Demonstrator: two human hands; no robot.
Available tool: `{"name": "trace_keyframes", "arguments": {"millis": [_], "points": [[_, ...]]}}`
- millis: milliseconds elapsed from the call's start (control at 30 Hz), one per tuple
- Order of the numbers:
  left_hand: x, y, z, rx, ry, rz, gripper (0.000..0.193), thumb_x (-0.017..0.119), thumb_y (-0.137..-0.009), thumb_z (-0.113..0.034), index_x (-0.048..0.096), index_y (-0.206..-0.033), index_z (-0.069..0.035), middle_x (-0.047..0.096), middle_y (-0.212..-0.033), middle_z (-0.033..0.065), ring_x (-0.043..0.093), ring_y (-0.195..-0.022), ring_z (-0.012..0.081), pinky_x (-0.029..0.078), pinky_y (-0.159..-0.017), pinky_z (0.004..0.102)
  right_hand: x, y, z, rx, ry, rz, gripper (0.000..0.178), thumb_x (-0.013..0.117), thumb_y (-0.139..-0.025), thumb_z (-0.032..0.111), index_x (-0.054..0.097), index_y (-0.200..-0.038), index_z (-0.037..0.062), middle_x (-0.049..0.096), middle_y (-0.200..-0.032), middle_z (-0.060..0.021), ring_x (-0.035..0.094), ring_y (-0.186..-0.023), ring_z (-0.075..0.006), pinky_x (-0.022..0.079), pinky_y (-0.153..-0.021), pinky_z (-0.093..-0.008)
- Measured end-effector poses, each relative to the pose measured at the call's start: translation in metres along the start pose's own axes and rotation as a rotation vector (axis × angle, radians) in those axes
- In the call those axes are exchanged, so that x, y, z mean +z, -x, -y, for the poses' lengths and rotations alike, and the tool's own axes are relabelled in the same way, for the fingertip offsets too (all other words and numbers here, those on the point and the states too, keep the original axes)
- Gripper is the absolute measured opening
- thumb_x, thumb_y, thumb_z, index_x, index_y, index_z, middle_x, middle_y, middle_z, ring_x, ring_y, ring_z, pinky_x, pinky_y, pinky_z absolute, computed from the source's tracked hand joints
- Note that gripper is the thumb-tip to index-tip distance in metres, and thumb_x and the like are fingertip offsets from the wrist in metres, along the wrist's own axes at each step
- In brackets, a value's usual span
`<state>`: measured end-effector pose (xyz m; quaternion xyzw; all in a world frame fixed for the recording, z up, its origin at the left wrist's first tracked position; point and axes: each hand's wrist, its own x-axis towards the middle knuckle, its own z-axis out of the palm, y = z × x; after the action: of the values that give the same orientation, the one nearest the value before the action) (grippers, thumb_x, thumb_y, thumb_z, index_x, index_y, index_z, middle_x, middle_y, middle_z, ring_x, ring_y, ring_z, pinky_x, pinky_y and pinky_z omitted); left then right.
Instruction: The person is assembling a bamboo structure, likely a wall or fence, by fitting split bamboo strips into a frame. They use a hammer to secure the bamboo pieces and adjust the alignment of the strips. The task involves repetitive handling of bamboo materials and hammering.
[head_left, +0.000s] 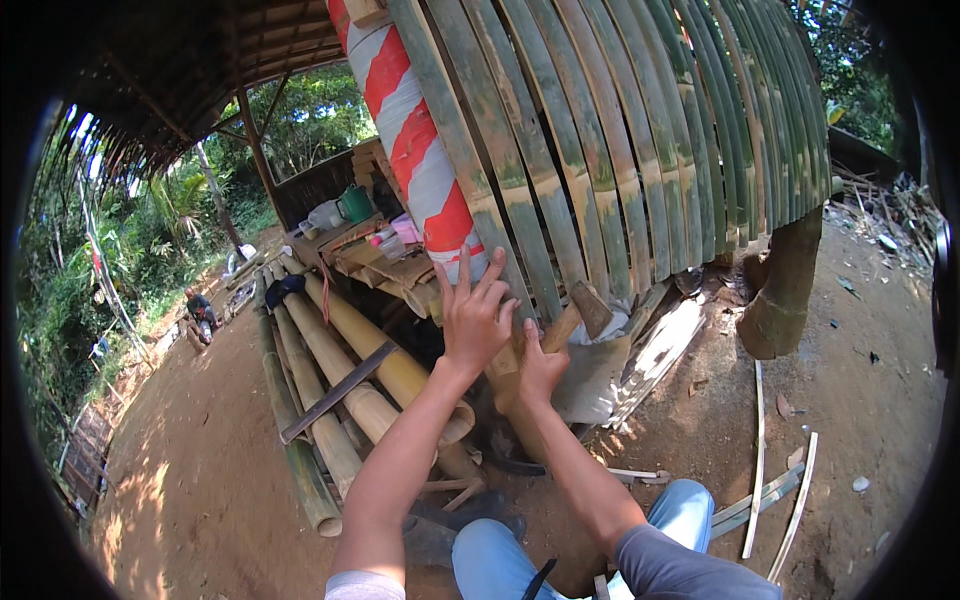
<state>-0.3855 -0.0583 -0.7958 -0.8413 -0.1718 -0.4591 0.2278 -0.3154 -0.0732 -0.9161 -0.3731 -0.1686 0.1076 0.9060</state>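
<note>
Bamboo-stiff and likely slick, the left slat (pixel 452 140) is best held, I judge remotely, by its near end: left hand (pixel 477 318) spread there, right hand (pixel 543 370) curled, grip unclear.

1. Left: bamboo poles (pixel 410 380), a dark bar (pixel 340 391) across them.
2. Far left: a green pail (pixel 355 204) stands beside a white container (pixel 325 214).
3. Farther left: a person (pixel 201 312) before trees (pixel 180 195).
4. Near right: thin strips (pixel 757 460) lie on dirt (pixel 850 420).
</note>
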Motion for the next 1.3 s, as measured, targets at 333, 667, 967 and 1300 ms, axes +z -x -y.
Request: {"name": "trace_keyframes", "arguments": {"millis": [333, 667, 967, 1300], "points": [[-0.036, -0.013, 0.004, 0.076, 0.029, 0.074, 0.017, 0.070, -0.079, -0.015, 0.062, -0.089, -0.004, 0.057, -0.140, 0.0090, 0.045, -0.134, 0.0408, 0.024, -0.113, 0.0637, 0.012, 0.010, 0.021, 0.237, -0.132, 0.032, 0.032, 0.075, -0.091, 0.030, 0.058, -0.080, 0.0045, 0.051, -0.065, 0.0033, 0.044, -0.052, -0.0071, 0.034, -0.047, -0.0264], [-0.047, -0.124, 0.029, -0.442, 0.407, -0.266, 0.053, 0.072, -0.089, -0.026, 0.048, -0.126, 0.003, 0.063, -0.123, 0.0224, 0.064, -0.112, 0.0325, 0.049, -0.095, 0.0420, 0.002, 0.000, 0.004, 0.223, -0.082, 0.083, 0.034, 0.072, -0.093, 0.031, 0.055, -0.085, 0.0024, 0.050, -0.063, 0.0003, 0.047, -0.049, -0.0088, 0.038, -0.045, -0.0278], [-0.029, -0.171, 0.077, -0.557, 0.955, 0.048, 0.034, 0.067, -0.095, -0.027, 0.058, -0.117, -0.002, 0.066, -0.095, 0.0029, 0.060, -0.079, 0.0104, 0.049, -0.072, 0.0275, 0.006, -0.001, -0.009, 0.150, -0.049, 0.087, 0.035, 0.072, -0.093, 0.031, 0.053, -0.082, 0.0033, 0.051, -0.062, -0.0008, 0.047, -0.048, -0.0088, 0.038, -0.045, -0.0286], [-0.010, -0.170, 0.063, -0.519, 0.931, -0.120, 0.018, 0.058, -0.098, -0.013, 0.054, -0.108, 0.001, 0.066, -0.090, 0.0086, 0.066, -0.073, 0.0159, 0.054, -0.062, 0.0317, 0.004, 0.001, 0.005, 0.225, -0.124, 0.090, 0.034, 0.072, -0.093, 0.031, 0.052, -0.084, 0.0039, 0.050, -0.062, 0.0006, 0.047, -0.047, -0.0087, 0.039, -0.043, -0.0274]]}}
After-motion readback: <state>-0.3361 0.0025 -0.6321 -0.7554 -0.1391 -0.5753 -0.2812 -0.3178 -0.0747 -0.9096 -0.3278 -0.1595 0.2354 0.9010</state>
